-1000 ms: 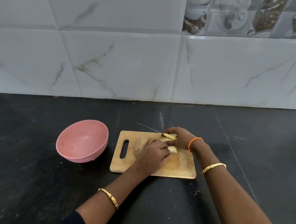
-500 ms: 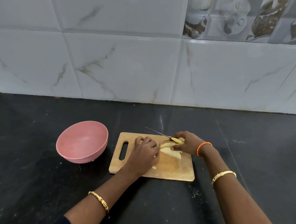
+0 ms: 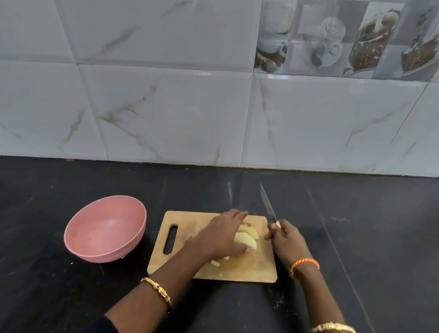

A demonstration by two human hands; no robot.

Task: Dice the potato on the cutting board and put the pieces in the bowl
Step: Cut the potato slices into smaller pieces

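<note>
A wooden cutting board (image 3: 254, 270) with a handle slot lies on the black counter. Pale potato slices (image 3: 245, 237) lie fanned on its right half, with a few small bits (image 3: 215, 263) near the front. My left hand (image 3: 220, 235) lies over the slices, fingers and thumb curled around them. My right hand (image 3: 285, 238) grips a knife (image 3: 268, 205) by its yellow handle at the board's right edge, blade lifted and pointing away toward the wall. A pink bowl (image 3: 105, 229) stands empty to the left of the board.
The black stone counter (image 3: 366, 247) stretches on all sides. A white marble-tile wall (image 3: 178, 114) rises close behind the board and bowl.
The right hand pulled the knife off the potato to the board's right edge, blade now pointing away. The left hand moved right onto the cut slices. The camera tilted slightly.
</note>
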